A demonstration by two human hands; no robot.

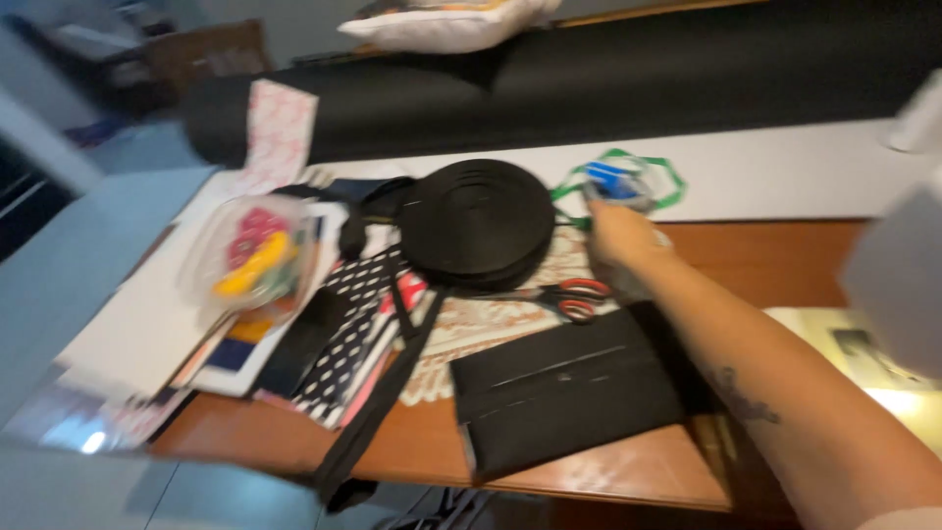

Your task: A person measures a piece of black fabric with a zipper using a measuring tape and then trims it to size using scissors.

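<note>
My right hand (620,236) reaches across the wooden table (628,461) to a small clear container with something blue inside (616,185), resting on a green ribbon loop (667,177). The fingers touch or grip it; blur hides the hold. Just below the hand lie red-handled scissors (577,297). A big roll of black webbing (478,224) sits to the left of the hand, its strap trailing off the table's front edge. A folded black fabric piece (564,393) lies under my forearm. My left hand is out of view.
A clear plastic tub of coloured spools (250,257) stands at the left on papers and polka-dot fabric (343,344). A black fabric roll (589,88) lies along the back with a white cushion (442,25) on top. A grey-white object (898,275) is at the right.
</note>
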